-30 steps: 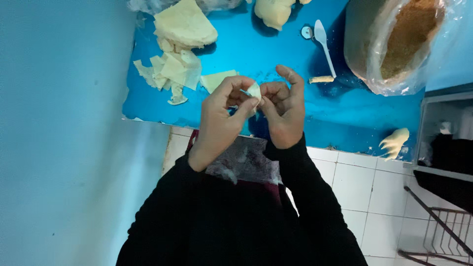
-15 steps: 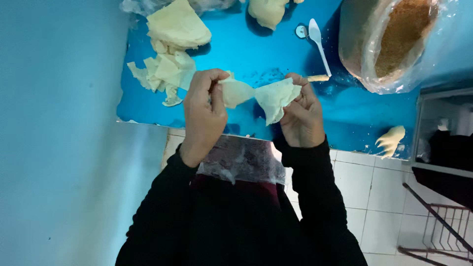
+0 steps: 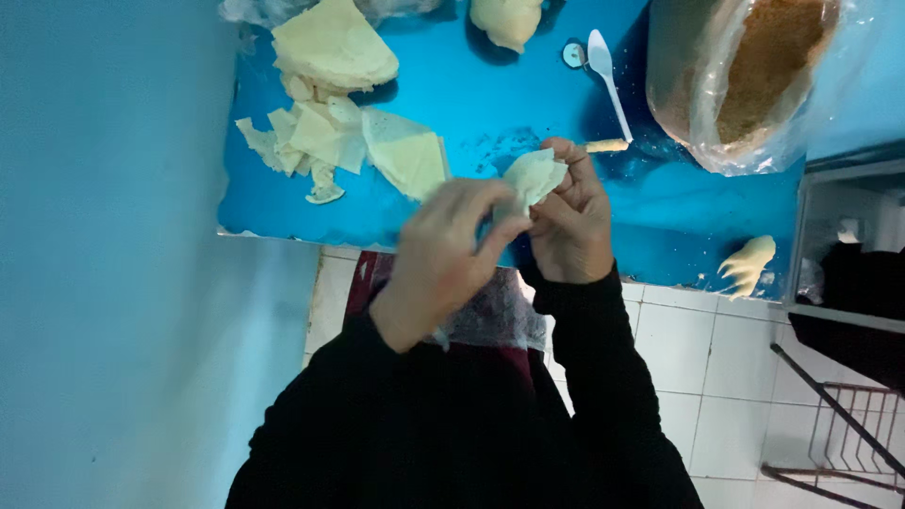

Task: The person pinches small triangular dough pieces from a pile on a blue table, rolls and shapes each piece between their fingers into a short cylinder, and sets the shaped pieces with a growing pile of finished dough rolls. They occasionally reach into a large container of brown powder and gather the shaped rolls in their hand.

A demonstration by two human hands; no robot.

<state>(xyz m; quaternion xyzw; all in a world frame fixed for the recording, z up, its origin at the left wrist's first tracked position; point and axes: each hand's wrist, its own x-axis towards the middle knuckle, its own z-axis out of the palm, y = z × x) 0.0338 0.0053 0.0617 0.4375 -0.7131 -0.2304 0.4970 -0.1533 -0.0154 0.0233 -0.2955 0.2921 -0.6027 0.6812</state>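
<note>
A thin pale sheet of dough (image 3: 531, 176) is pinched between both my hands above the near edge of the blue table (image 3: 509, 104). My right hand (image 3: 571, 221) grips it from the right with curled fingers. My left hand (image 3: 448, 254) is blurred, its fingertips meeting the sheet's lower left edge. Cut triangular dough sheets (image 3: 405, 151) lie just left of my hands, beside a heap of scraps (image 3: 302, 141) and a stack of round sheets (image 3: 330, 47).
A white plastic spoon (image 3: 608, 75) and a small rolled piece (image 3: 605, 146) lie beyond my right hand. A plastic-lined container of brown filling (image 3: 754, 75) stands at the right, a dough lump (image 3: 507, 21) at the back, a dough scrap (image 3: 747, 264) on the table's corner. White floor tiles below.
A second ago the hands were close together on a small folded piece; half a second ago they pulled two pieces apart; now both are back together on one sheet, farther right.
</note>
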